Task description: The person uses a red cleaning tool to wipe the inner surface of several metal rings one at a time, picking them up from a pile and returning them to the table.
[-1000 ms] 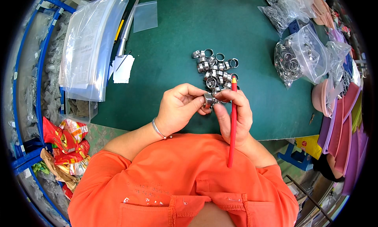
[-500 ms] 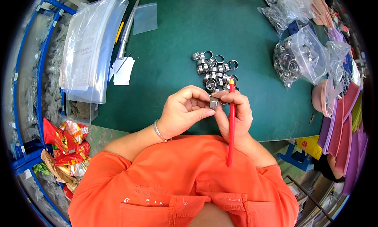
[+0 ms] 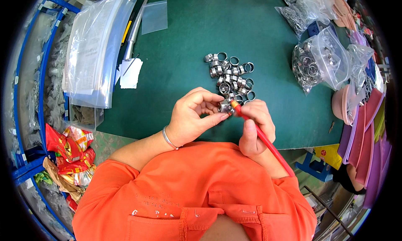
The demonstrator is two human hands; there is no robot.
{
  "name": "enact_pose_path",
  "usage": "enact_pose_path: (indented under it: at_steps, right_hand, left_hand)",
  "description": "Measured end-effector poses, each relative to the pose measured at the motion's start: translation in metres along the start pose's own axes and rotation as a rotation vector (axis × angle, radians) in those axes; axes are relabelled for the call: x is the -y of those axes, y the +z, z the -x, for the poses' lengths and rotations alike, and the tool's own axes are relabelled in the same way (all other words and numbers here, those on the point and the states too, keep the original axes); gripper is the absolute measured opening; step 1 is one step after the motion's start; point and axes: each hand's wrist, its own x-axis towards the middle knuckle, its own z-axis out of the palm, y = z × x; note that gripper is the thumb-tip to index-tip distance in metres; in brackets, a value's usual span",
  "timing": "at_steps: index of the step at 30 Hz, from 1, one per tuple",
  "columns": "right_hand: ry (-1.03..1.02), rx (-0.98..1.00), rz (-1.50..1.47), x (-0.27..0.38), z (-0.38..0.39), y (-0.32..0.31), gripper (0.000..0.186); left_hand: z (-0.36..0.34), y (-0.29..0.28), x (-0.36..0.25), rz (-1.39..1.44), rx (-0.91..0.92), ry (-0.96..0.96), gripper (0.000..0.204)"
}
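My left hand (image 3: 194,115), with a silver bangle on its wrist, pinches a steel ring (image 3: 223,107) between thumb and fingers, just below a pile of similar steel rings (image 3: 233,78) on the green mat. My right hand (image 3: 257,130) is closed around a red pencil-shaped tool (image 3: 266,141) with a yellowish end, angled down to the right. That end is at the held ring; whether it touches cannot be told.
Papers in plastic sleeves (image 3: 88,44), a metal rod tool (image 3: 136,25), a white paper scrap (image 3: 130,75) and a small plastic bag (image 3: 154,17) lie left. Bags of metal parts (image 3: 310,65), pink containers (image 3: 341,103) and a blue shelving rack (image 3: 50,73) flank the green worktable (image 3: 188,40).
My right hand has shifted right and tilted the red tool from upright to diagonal, bringing its yellowish end down to the ring held in my left hand, which has turned slightly.
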Motion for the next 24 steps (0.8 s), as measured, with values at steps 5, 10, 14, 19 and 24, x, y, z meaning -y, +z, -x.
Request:
enact_pose_path:
  at_steps: [5,10,14,19,24]
  right_hand:
    - [-0.043,0.022,-0.16,-0.0008,0.0029,0.0004,0.008]
    - [-0.038,0.017,-0.164,-0.002,0.003,0.0026,0.01]
    - [-0.02,0.031,-0.128,-0.0002,0.0017,0.004,0.011]
    - [-0.035,0.064,-0.139,0.0051,-0.0004,0.0067,0.011]
    - [-0.004,-0.027,-0.116,0.001,0.0004,0.007,0.018]
  left_hand:
    - [-0.0001,-0.0025,0.0009,-0.181,0.023,0.094,0.029]
    - [0.0003,-0.0032,0.0023,-0.226,0.031,0.145,0.029]
    - [0.0015,-0.0032,0.0021,-0.24,0.018,0.16,0.028]
    - [0.004,-0.0069,0.0027,-0.254,0.031,0.14,0.03]
    - [0.0023,-0.003,0.0007,-0.217,-0.001,0.159,0.029]
